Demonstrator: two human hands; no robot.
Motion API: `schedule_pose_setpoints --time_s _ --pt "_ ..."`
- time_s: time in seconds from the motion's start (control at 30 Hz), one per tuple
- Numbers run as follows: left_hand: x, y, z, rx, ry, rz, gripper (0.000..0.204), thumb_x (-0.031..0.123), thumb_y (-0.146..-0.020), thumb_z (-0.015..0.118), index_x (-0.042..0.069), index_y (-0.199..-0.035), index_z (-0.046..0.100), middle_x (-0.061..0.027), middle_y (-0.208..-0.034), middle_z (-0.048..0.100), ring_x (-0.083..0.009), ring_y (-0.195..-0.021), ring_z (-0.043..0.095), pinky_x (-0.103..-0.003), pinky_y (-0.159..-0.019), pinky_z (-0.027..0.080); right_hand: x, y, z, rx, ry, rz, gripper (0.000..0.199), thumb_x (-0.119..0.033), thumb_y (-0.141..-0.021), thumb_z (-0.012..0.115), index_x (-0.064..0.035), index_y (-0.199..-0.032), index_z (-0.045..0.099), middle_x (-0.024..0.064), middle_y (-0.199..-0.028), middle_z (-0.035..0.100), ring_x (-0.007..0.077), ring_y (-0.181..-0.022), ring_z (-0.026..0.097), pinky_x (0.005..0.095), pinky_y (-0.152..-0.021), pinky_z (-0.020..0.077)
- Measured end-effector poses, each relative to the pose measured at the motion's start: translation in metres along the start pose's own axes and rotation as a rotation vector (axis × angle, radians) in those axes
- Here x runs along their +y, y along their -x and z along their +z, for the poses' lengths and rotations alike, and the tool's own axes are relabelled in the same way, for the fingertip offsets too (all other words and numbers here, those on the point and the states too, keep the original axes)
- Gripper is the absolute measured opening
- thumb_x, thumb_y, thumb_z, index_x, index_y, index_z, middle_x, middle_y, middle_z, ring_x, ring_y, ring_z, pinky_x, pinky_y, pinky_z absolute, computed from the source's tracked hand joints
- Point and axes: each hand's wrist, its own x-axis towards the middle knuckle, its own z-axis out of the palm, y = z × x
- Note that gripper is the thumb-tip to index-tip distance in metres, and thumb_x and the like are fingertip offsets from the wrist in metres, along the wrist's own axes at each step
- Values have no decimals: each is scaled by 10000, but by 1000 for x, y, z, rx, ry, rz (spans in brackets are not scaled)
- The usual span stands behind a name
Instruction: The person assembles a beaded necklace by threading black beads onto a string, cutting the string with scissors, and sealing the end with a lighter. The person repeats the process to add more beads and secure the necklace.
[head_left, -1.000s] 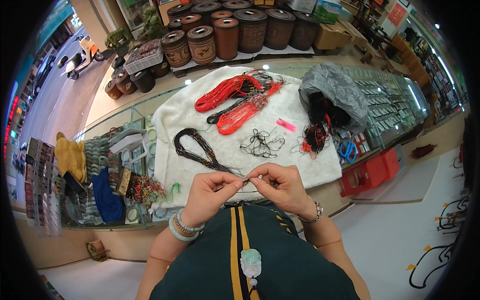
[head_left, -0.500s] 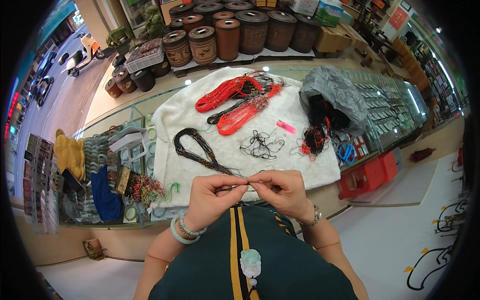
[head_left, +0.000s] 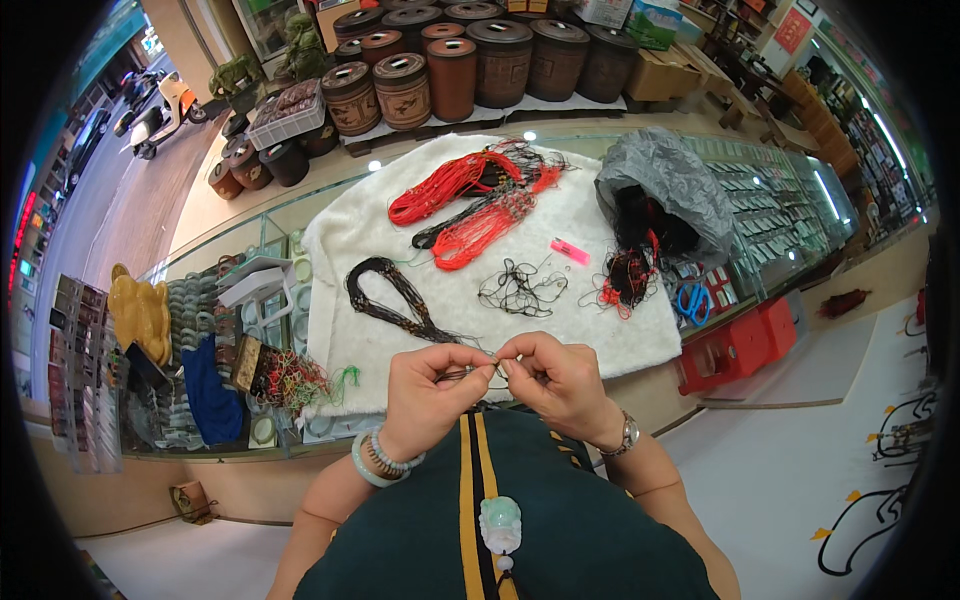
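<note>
At the lower centre of the frame, I see the left hand [head_left: 430, 392] and right hand [head_left: 562, 385] close together, each grip pinching a thin dark cord [head_left: 497, 366]. Just above, a looped black bundle [head_left: 422, 325] lies on the white cloth [head_left: 600, 335], centre-left.

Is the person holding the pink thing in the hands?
No, the pink thing lies on the white cloth, while the left hand and right hand pinch a dark cord.
</note>
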Motion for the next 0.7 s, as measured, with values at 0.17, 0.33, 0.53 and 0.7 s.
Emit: schedule_pose_setpoints --time_s 0.17,0.33,0.53,0.7 --pt "-2 0 -3 12 -56 -72 120 1 -835 658 -62 -933 686 44 -694 603 22 -594 447 -147 -520 352 2 -5 -19 151 38 168 115 -16 -856 633 -12 -970 617 5 -489 448 50 -426 406 234 -421 331" --pt "-1 -3 -12 -41 44 -54 150 -13 -839 649 -67 -975 686 -26 -815 677 0 -667 516 -151 -563 401 1 -6 -27 27 0 32 128 -9 -872 622 -9 -1000 628 -33 -461 379 26 -423 331 233 -416 259" --pt "3 -8 -21 -130 33 -61 132 -15 -852 638 -64 -958 700 -43 -801 688 -18 -684 525 -168 -595 421 0 -6 -21 14 -102 90 123 -12 -888 612 -3 -1010 627 -48 -464 381 14 -434 318 224 -420 245" --pt "6 -12 -11 -273 245 -135 273 10 -882 588 -51 -1146 623 -54 -908 684 -55 -668 565 -192 -602 452 -2 -8 -19 1 -104 96 125 -9 -890 604 -2 -1013 627 -43 -467 408 10 -434 344 218 -422 263"
